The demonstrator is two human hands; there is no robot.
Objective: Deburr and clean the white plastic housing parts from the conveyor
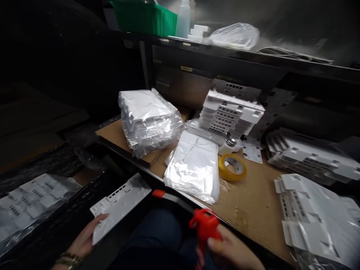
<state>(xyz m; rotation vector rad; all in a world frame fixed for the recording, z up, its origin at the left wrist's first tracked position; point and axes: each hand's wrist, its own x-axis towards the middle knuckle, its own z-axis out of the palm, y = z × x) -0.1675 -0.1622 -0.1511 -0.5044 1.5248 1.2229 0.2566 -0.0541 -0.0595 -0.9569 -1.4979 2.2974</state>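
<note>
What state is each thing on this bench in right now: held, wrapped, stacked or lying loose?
white panel, held at its near corner by the left hand.
red tool, gripped in the right hand.
tape roll, lying flat on the cardboard.
large bundle, wrapped in clear plastic.
panel stack, unwrapped, piled up.

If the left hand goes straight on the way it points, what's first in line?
The left hand grips a white panel. Past it, probably the table edge, then the flat bagged pack. Depth unclear.
</note>
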